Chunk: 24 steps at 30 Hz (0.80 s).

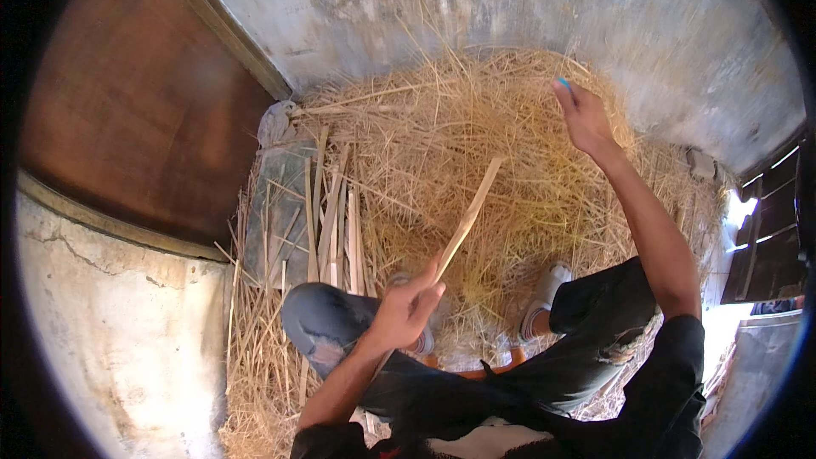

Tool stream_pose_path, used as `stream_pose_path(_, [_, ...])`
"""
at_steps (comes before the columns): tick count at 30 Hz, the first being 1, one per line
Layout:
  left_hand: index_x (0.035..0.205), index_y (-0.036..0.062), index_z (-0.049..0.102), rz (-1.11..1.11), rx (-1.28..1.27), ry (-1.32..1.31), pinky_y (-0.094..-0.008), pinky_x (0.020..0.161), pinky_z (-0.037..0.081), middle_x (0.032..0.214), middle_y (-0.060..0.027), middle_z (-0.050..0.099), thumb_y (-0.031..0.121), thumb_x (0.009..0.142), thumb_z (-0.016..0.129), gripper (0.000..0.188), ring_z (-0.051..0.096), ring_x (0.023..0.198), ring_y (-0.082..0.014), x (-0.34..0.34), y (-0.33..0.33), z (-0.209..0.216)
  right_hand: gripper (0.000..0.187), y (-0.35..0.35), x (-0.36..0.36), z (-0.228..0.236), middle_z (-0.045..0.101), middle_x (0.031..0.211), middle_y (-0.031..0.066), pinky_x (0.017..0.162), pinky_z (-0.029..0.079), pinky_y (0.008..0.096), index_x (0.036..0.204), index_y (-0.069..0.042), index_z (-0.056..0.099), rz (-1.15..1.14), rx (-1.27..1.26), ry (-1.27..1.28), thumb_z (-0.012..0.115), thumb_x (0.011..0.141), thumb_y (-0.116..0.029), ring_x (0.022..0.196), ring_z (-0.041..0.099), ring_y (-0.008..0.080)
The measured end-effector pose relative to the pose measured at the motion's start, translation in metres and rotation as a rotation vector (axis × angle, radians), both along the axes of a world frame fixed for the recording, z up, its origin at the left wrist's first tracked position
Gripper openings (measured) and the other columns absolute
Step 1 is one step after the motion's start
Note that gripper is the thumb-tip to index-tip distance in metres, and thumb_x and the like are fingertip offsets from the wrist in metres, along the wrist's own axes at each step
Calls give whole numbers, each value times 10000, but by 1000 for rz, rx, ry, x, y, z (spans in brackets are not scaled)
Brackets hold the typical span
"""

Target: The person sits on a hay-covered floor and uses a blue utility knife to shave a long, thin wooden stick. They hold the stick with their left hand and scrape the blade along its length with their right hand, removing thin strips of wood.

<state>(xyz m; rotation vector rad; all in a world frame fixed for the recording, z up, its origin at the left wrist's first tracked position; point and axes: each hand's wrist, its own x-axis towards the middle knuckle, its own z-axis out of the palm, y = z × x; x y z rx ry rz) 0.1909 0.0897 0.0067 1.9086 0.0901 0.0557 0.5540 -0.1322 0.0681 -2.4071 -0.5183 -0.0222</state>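
My left hand, above my left knee, is closed around the lower end of a pale, flat bamboo-like strip. The strip slants up and to the right over the shavings. Out to the far right, my right hand is raised and closed, well apart from the strip. A small blue piece of a thing shows at its fingers; the rest of that thing is hidden or too blurred to name.
Thin curled shavings cover the floor up to the grey wall. Several split strips lean on a grey slab left of my legs. A brown panel stands at the left. My sandalled feet rest among the shavings.
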Motion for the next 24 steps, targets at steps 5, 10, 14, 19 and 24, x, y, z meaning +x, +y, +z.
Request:
stream_pose_path(5, [1475, -53, 441, 144, -157, 172, -239, 844, 474, 1183, -95, 658, 67, 1004, 604, 513, 595, 939, -94, 6, 5, 11, 447, 0, -47, -12, 510, 674, 122, 609, 428, 404, 922, -17, 584, 233, 119, 41, 610, 998, -457, 627, 487, 234])
stream_pose_path(10, [1463, -61, 446, 93, -125, 59, -295, 1092, 386, 1486, -203, 521, 70, 994, 618, 517, 482, 1370, -193, 8, 4, 2, 489, 21, -87, -1, 482, 670, 95, 591, 415, 401, 971, -21, 570, 332, 154, 68, 721, 918, -482, 612, 474, 207])
stream_pose_path(14, [1502, -85, 371, 5, -86, -24, -278, 1098, 350, 1531, -201, 459, 34, 993, 611, 575, 464, 1354, -161, 15, 0, 2, 374, 32, -95, -3, 444, 675, 3, 559, 356, 321, 1079, -49, 640, 380, 156, 159, 743, 933, -377, 621, 423, 102])
stream_pose_path(19, [1482, -55, 427, 45, -31, -69, -285, 1044, 413, 1435, -199, 564, 47, 970, 650, 567, 544, 1270, -152, 19, -4, 5, 293, 35, -87, -7, 430, 629, -21, 548, 349, 309, 994, -40, 679, 388, 273, 242, 689, 981, -333, 596, 402, 84])
stream_pose_path(24, [1483, -33, 445, 27, -37, 27, -255, 906, 476, 1262, -171, 672, 60, 965, 663, 569, 602, 1020, -72, 15, -1, 4, 287, 26, -62, -21, 453, 620, 22, 560, 382, 340, 901, -17, 631, 288, 365, 126, 648, 999, -285, 593, 444, 122])
